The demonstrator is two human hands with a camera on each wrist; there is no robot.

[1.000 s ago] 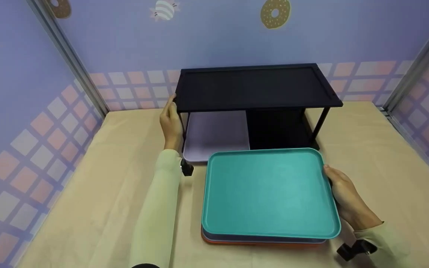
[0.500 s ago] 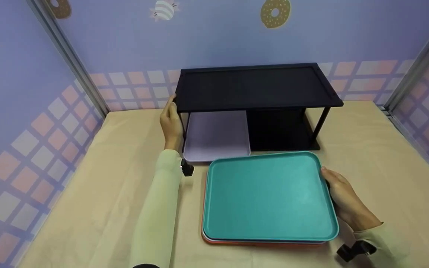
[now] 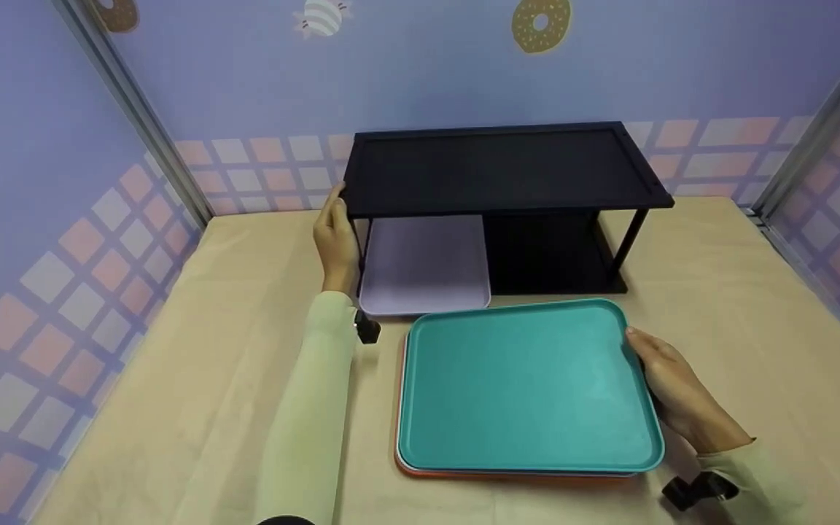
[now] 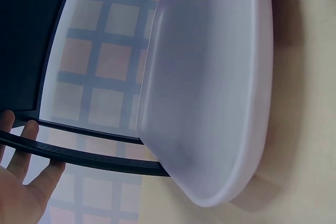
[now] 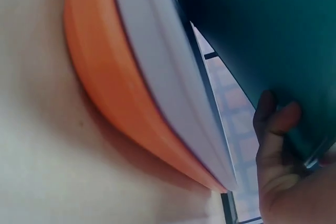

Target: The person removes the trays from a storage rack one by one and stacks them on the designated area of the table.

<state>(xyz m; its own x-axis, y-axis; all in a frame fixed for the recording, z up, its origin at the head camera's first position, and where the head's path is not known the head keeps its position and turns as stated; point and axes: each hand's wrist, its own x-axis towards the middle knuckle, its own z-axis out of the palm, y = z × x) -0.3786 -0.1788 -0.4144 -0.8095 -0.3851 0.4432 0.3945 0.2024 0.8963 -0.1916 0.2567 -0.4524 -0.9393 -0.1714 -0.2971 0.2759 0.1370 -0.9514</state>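
Observation:
My right hand point(image 3: 679, 390) grips the right edge of a teal tray point(image 3: 522, 386), thumb on top and fingers underneath. In the right wrist view, the tray's held side is lifted off the stack. Below it lie a pale tray point(image 5: 157, 51) and an orange tray point(image 5: 105, 66), mostly hidden in the head view. My left hand point(image 3: 336, 244) rests its fairly straight, spread fingers against the left end of a black two-tier rack point(image 3: 500, 171), beside its post. A lavender tray point(image 3: 426, 266) lies on the rack's lower level at left, its front edge protruding.
The black lower shelf point(image 3: 547, 255) shows bare right of the lavender tray. A beige cloth point(image 3: 245, 350) covers the table. Patterned walls point(image 3: 427, 65) stand behind and at both sides, with metal posts at the corners.
The teal tray has come down slightly towards me, its far edge turned a little, and its near edge now lies closer over the stack. The left hand has stayed put.

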